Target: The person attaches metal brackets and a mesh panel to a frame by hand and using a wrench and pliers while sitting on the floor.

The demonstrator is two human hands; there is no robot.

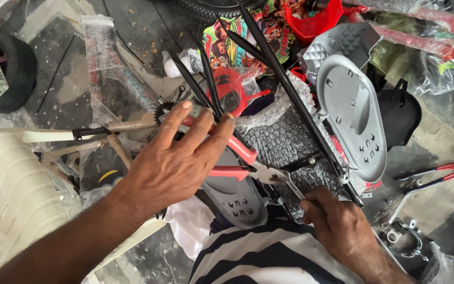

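Grey plastic cover (pixel 354 118) and black rods (pixel 285 84) crowd the far side. Left hand (pixel 172 163), fingers spread, rests on red-handled pliers (pixel 237 160); right hand (pixel 342 229) pinches at bubble wrap (pixel 279 139).

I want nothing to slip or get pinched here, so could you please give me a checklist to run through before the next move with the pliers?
1. Left hand gripping the pliers: not ok; fingers are spread open over the red handles, not closed round them.
2. Pliers' jaws seated on a part: cannot tell; the tip meets the right hand, and what it bites is hidden.
3. Right hand steadying the work: ok; it is closed at the tip.
4. Black rods clear of the hands: not ok; they cross close by the left fingers.
5. Spare pliers within sight: ok; they lie on the floor at right.
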